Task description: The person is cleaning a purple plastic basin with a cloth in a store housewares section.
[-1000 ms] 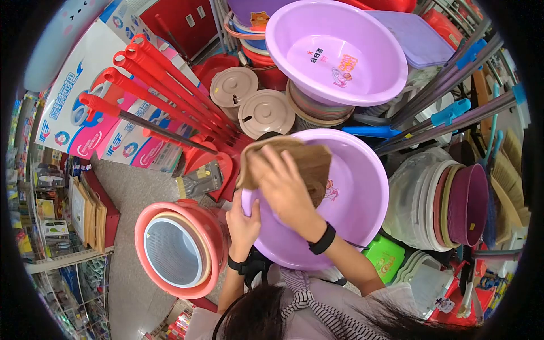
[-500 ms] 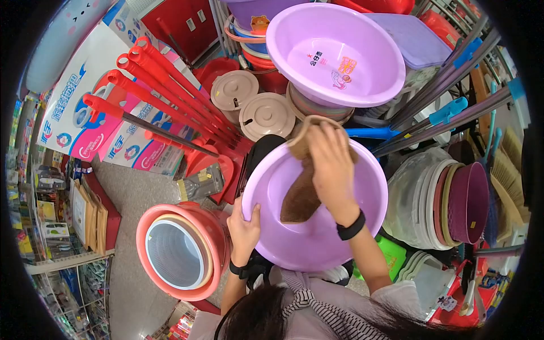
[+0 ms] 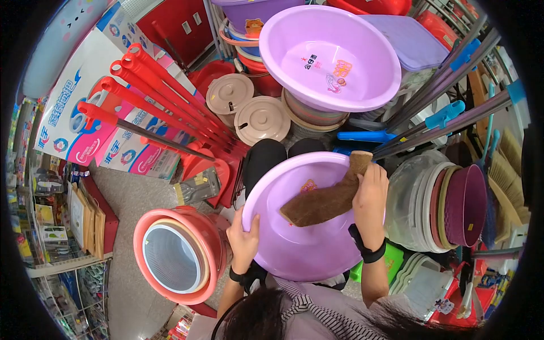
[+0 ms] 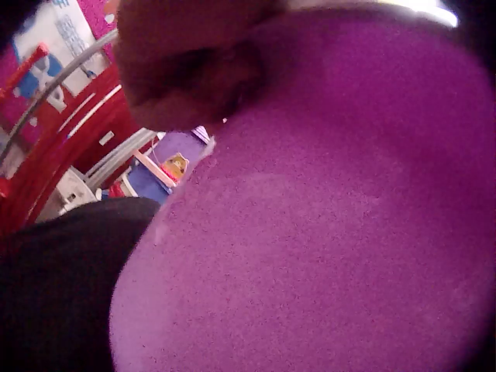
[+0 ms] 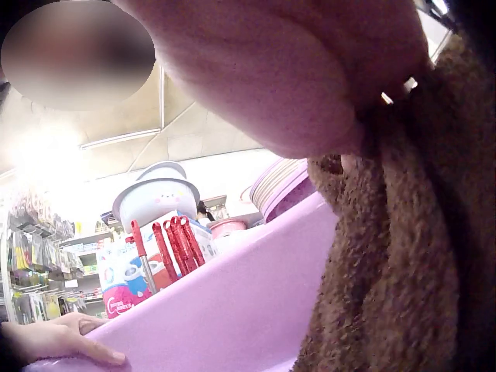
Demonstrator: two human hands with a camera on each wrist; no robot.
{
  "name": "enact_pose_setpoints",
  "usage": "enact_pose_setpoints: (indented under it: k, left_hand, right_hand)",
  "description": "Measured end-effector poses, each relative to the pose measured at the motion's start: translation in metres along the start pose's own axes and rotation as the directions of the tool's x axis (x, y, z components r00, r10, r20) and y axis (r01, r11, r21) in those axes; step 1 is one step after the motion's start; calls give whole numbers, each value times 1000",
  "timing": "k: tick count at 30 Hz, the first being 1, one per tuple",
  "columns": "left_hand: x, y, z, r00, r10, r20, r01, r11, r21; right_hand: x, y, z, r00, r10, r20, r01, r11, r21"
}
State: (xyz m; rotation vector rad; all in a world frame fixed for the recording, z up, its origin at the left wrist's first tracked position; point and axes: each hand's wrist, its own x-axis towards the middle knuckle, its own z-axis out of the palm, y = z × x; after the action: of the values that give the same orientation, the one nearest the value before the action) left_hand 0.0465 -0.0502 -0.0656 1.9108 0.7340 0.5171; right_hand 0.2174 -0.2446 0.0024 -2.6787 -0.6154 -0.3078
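Observation:
A purple plastic basin (image 3: 300, 255) is tilted over the person's lap, dark knees (image 3: 265, 161) showing behind it. At its left rim the left hand (image 3: 242, 243) grips the edge, thumb on the inside; the left wrist view is mostly filled by the basin's outer wall (image 4: 310, 256). On the right side, the right hand (image 3: 371, 198) holds a brown cloth (image 3: 320, 203) at the rim. The cloth's long end hangs across the basin's inside, covering part of a printed picture. Close up in the right wrist view, the fluffy cloth (image 5: 380, 271) hangs in folds below the hand.
Another purple basin (image 3: 362, 85) rests on stacked tubs ahead. Beige lidded buckets (image 3: 263, 122) and red-handled dustpans (image 3: 164, 96) stand at front left. Nested red basins (image 3: 148, 266) sit on the floor left, stacked bins (image 3: 467, 204) at right, and grey poles (image 3: 476, 110) jut in from the right.
The right hand and the brown cloth have moved from the basin's left rim, across the far rim, to the right rim. The left hand keeps its grip at the left rim.

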Motion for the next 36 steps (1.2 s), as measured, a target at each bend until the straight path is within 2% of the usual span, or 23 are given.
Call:
enact_pose_setpoints:
  k: [2, 4, 6, 8, 10, 11, 12, 14, 16, 17, 20, 21, 22, 24, 25, 28, 30, 32, 33, 35, 36]
  left_hand:
    - [-18, -6, 6, 991, -69, -111, 64, 997, -48]
    - [-37, -15, 9, 990, -69, -123, 63, 996, -56]
    - [-50, -13, 6, 989, -88, -120, 85, 996, -30]
    - [-51, -12, -11, 994, -79, -73, 79, 997, 2]
    - [-43, -13, -40, 960, -166, 227, 139, 982, 131]
    - [-32, -12, -52, 940, -123, 317, 77, 985, 155]
    - [-25, -5, -64, 909, -201, 364, 136, 971, 196]
    - [-14, -1, -73, 937, -120, 327, 149, 987, -64]
    - [4, 6, -82, 917, -43, 397, 43, 999, 7]
    - [11, 6, -82, 933, 38, 357, -71, 994, 82]
    - [22, 1, -78, 957, -20, 291, -18, 992, 126]
    - [20, -5, -73, 980, 41, 194, -62, 992, 107]
    - [15, -11, -69, 980, 46, 195, -67, 992, 104]
    - [8, -15, -64, 997, 13, 71, -13, 1000, 2]
    - [3, -15, -64, 997, -36, 71, 38, 999, -23]
    - [-1, -16, -62, 999, -3, 35, 5, 999, -43]
    - [-3, -18, -64, 999, -42, 18, 43, 997, -60]
    - [-5, -18, -65, 997, -75, 7, 75, 994, -78]
    - [-8, -17, -66, 995, -104, -6, 103, 992, -76]
    - [-10, -14, -66, 990, -138, -18, 136, 988, -76]
    - [-10, -13, -66, 991, -125, -36, 123, 990, -70]
  right_hand:
    - [9, -6, 4, 999, -18, -46, 20, 999, 27]
    - [18, -9, 10, 986, -162, -46, 164, 986, 36]
    - [26, -15, 16, 979, -198, -42, 201, 976, 84]
    - [29, -19, 20, 948, -317, -35, 319, 943, 98]
    - [30, -24, 20, 943, -330, -29, 331, 935, 123]
    - [30, -26, 20, 933, -360, -10, 357, 921, 155]
    - [29, -29, 20, 920, -392, 12, 383, 904, 188]
    - [29, -36, 21, 909, -416, 15, 405, 893, 194]
    - [30, -47, 20, 879, -477, -8, 466, 855, 225]
    - [30, -55, 17, 876, -482, 4, 466, 850, 247]
    - [29, -71, 19, 842, -537, -45, 531, 812, 241]
    - [27, -73, 22, 847, -531, -35, 525, 822, 221]
    - [26, -73, 22, 847, -530, -39, 525, 823, 217]
    - [23, -72, 21, 854, -517, -50, 512, 823, 246]
    - [21, -70, 22, 856, -514, -56, 512, 829, 227]
    - [15, -65, 14, 901, -432, -38, 432, 887, 163]
    - [10, -46, 14, 912, -402, -80, 410, 889, 204]
    - [-2, -27, 10, 976, -213, 50, 203, 966, 162]
    - [-9, -20, 5, 976, -214, 52, 203, 966, 160]
    - [-24, -9, -4, 984, -90, 156, 63, 984, 167]
    - [-32, -5, -4, 983, -91, 159, 65, 984, 164]
